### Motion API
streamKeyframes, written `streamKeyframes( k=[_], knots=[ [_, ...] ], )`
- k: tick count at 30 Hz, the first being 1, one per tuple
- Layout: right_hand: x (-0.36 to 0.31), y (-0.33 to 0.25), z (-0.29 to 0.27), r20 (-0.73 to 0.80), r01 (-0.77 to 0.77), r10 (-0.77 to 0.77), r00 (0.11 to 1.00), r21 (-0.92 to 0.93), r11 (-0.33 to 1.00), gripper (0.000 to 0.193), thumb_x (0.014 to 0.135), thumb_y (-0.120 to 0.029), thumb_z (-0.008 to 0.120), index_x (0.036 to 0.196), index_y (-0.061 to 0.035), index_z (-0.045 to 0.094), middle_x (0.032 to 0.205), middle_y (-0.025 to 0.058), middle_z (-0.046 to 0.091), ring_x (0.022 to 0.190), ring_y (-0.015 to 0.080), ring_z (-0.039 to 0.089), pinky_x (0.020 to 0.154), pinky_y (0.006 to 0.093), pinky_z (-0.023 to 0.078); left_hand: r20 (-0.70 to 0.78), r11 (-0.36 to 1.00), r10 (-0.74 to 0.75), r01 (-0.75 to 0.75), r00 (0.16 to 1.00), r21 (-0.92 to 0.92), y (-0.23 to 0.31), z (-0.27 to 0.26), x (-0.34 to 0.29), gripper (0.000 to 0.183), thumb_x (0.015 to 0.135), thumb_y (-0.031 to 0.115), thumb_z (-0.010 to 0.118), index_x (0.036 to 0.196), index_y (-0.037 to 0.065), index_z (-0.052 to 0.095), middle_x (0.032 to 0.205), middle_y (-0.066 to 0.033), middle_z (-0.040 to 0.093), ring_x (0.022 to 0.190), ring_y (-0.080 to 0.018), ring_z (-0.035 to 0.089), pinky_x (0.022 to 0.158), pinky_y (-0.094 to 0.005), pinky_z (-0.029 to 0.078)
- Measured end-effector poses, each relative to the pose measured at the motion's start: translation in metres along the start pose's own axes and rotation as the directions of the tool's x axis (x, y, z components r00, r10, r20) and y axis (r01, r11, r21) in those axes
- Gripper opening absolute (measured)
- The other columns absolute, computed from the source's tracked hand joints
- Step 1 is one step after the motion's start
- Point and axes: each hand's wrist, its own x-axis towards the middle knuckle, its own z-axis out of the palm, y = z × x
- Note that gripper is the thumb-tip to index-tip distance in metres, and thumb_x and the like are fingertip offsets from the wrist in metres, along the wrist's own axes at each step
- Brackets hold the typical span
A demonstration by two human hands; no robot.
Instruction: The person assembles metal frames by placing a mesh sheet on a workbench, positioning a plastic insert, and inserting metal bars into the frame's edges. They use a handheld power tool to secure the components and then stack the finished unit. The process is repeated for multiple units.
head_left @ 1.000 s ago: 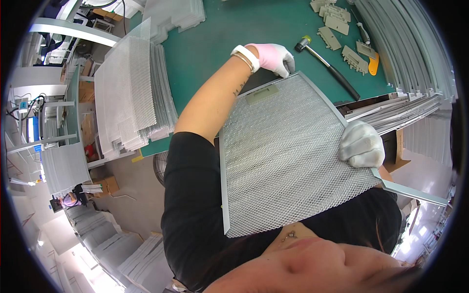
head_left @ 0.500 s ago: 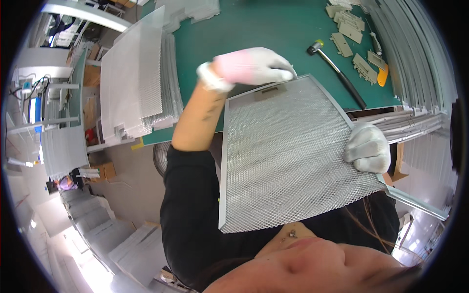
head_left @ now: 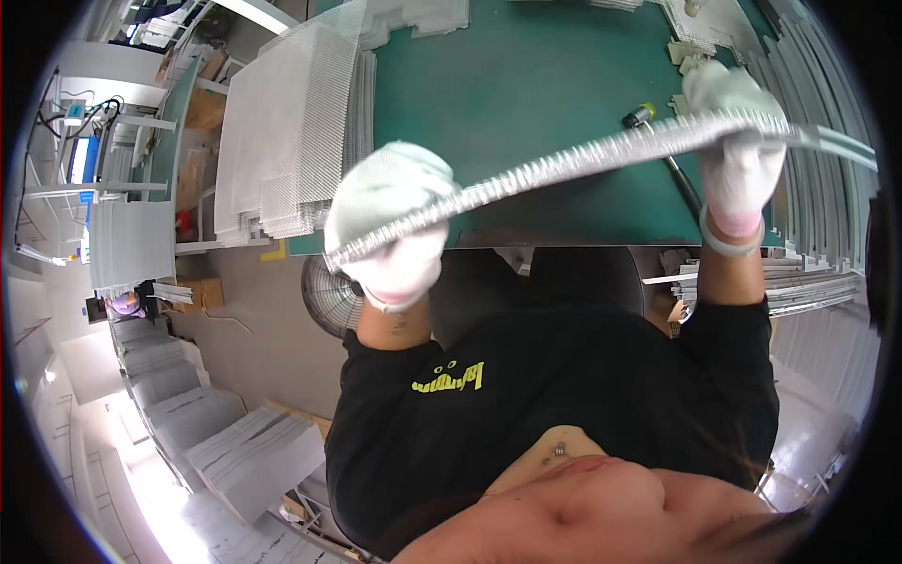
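Observation:
Across the front of the bench I hold a silver metal mesh filter panel (head_left: pixel 573 169) raised almost edge-on, so its ragged mesh edge shows as a narrow slanting band. My left hand (head_left: pixel 390 202), in a white glove, is closed round its lower left end. At the higher right end my right hand (head_left: pixel 738 103), gloved too, grips the panel, fingers over the far side and thumb on the near side. A pale metal frame strip (head_left: pixel 832 144) juts out past the right hand. The panel's broad face is hidden from view. Beyond it lies a mallet (head_left: pixel 684 183), partly covered.
Stacked mesh sheets (head_left: pixel 287 141) stand at the left of the green bench (head_left: pixel 498 75). Long metal strips (head_left: pixel 808 103) are piled along its right side. Beige plates (head_left: pixel 691 56) lie at the back right. A round fan (head_left: pixel 331 289) stands on the floor below the left edge.
The panel has been lifted and tipped from face-on to nearly edge-on. My left hand has moved from its far edge to the left end; my right hand has moved up and away.

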Motion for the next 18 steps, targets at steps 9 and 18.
streamKeyframes(
  k=[9, 18],
  knots=[
    [-0.027, -0.032, -0.018, 0.734, 0.312, -0.534, 0.419, 0.436, 0.844, 0.029, 0.073, -0.002, 0.055, 0.052, -0.0126, 0.038, 0.057, -0.0021, 0.049, 0.044, 0.0058, 0.051, 0.041, 0.0215, 0.032, 0.862, 0.932, -0.227, 0.358, 0.453, 0.057, -0.008, -0.042, -0.05, 0.04, 0.09, 0.03, 0.061, 0.121, 0.006, 0.063, 0.119, -0.0138, 0.064, 0.111, -0.0345, 0.06, 0.098, -0.0468, 0.046],
    [-0.07, -0.036, -0.015, 0.638, 0.291, -0.457, 0.62, 0.354, 0.889, 0.029, 0.066, -0.003, 0.061, 0.051, -0.0093, 0.037, 0.052, 0.0029, 0.047, 0.034, 0.0075, 0.045, 0.033, 0.0197, 0.027, 0.773, 0.837, -0.535, 0.091, 0.342, 0.539, -0.08, -0.051, -0.09, 0.046, 0.085, 0.028, 0.067, 0.128, 0.011, 0.058, 0.134, -0.0083, 0.058, 0.131, -0.0353, 0.048, 0.113, -0.0496, 0.034]
  ],
)
